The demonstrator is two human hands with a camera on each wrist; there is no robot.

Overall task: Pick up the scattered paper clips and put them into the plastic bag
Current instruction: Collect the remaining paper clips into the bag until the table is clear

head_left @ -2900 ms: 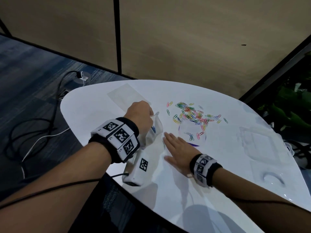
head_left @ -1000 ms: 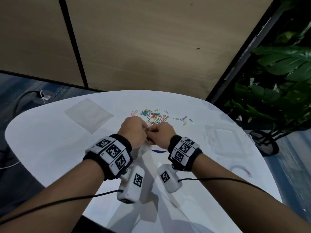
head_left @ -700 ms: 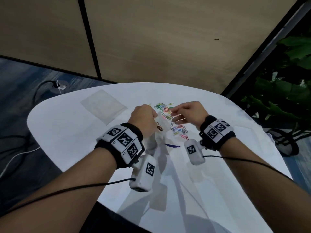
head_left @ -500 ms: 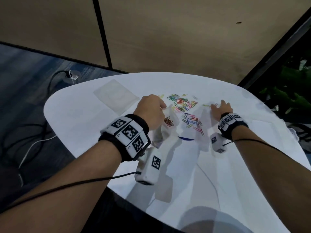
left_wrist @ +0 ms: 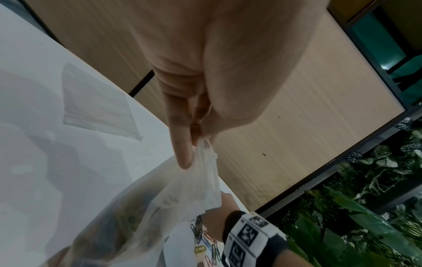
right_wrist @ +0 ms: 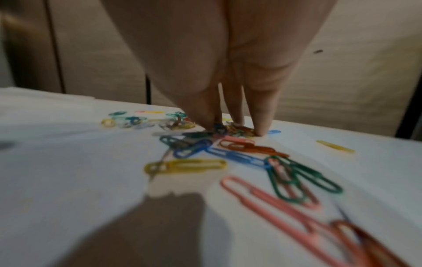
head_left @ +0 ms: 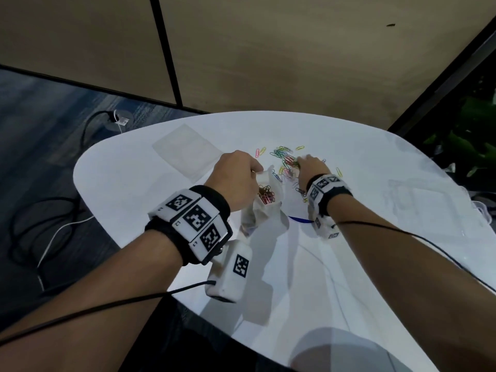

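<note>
Coloured paper clips [head_left: 283,154] lie in a loose pile at the far middle of the white table [head_left: 134,189]. My left hand [head_left: 253,171] pinches the rim of a clear plastic bag [head_left: 268,208] and holds it up with its mouth toward the pile. Several clips [head_left: 265,196] sit inside the bag. In the left wrist view the thumb and fingers [left_wrist: 182,153] nip the bag [left_wrist: 178,195] at its top edge. My right hand [head_left: 300,160] reaches down onto the pile. In the right wrist view the right hand [right_wrist: 230,126] closes thumb and fingertips [right_wrist: 261,124] round a clump of clips [right_wrist: 237,130].
A second flat clear bag [head_left: 185,151] lies at the far left of the table. A clear plastic lid or tray [head_left: 418,200] rests at the right. Cables [head_left: 53,224] run over the floor on the left. A leafy plant [head_left: 467,146] stands beyond the right edge.
My right hand left the bag's mouth, swung out to the right of the pile, then came back onto the clips. My left hand has kept hold of the bag.
</note>
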